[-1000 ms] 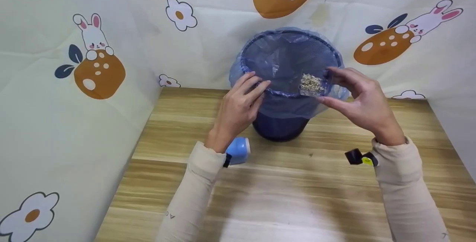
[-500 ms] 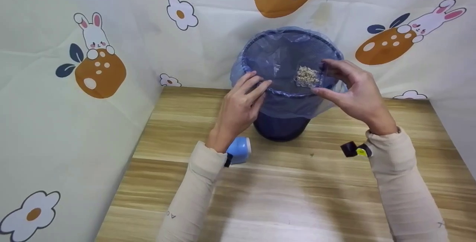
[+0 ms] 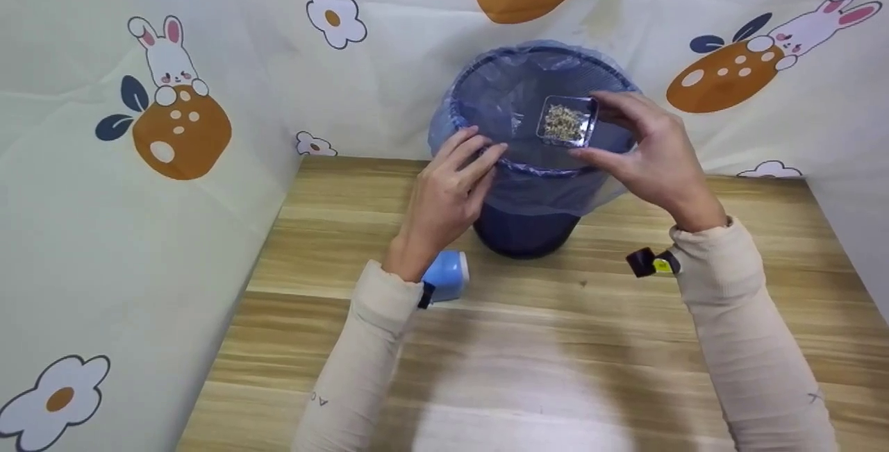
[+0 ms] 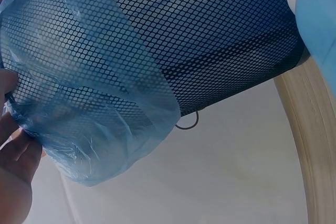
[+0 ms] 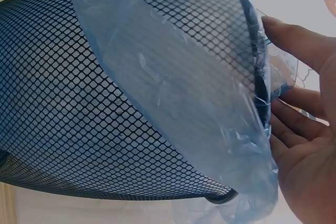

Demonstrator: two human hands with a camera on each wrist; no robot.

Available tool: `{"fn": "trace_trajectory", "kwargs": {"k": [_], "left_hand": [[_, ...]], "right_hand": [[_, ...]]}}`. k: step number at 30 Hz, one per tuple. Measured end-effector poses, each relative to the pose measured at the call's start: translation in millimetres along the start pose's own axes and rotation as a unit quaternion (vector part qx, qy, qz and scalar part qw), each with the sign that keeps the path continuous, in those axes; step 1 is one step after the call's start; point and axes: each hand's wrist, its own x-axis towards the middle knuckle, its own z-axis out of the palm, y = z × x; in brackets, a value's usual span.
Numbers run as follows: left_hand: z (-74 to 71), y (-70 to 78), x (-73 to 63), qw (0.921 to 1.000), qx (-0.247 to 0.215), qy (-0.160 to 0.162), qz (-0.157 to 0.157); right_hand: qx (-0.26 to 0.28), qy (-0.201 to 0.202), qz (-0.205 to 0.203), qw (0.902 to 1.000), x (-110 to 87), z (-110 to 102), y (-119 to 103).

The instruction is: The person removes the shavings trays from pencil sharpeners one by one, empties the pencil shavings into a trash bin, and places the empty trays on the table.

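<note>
A mesh wastebasket (image 3: 526, 233), lined with a thin blue plastic bag (image 4: 107, 145), stands against the wall. My left hand (image 3: 451, 188) grips its near left rim, the fingers hooked over the bag's folded edge. My right hand (image 3: 656, 150) pinches a small clear plastic box (image 3: 589, 122) between thumb and fingers, above the basket's opening. Pale, crumbly bits (image 3: 562, 122) lie in the box, whose open top tilts toward the head camera. In the right wrist view the bag and rim partly hide the box (image 5: 283, 69).
A light blue cup-like thing (image 3: 446, 275) lies on the wood-grain table (image 3: 528, 355) beside my left wrist, partly hidden by it. Behind the basket rises a cream wall cover (image 3: 396, 91) with printed rabbits and flowers.
My right hand has carried the clear box up and left, from the basket's near right rim to over its opening. My left hand stays on the rim.
</note>
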Motion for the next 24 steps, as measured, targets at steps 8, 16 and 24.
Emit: {"fn": "trace_trajectory", "kwargs": {"k": [8,16,24], "left_hand": [[-0.4,0.5,-0.1,1.0,0.001,0.0,0.0],[-0.2,0.4,-0.4,1.0,-0.009,-0.002,-0.004],[-0.2,0.6,-0.3,0.9999,-0.01,-0.002,-0.005]], "right_hand": [[-0.033,0.008,-0.011,0.9994,6.7,5.3,2.6],[-0.067,0.055,-0.059,0.9945,6.6,13.5,13.8],[-0.08,0.052,-0.076,0.9925,5.1,16.0,17.7]]}}
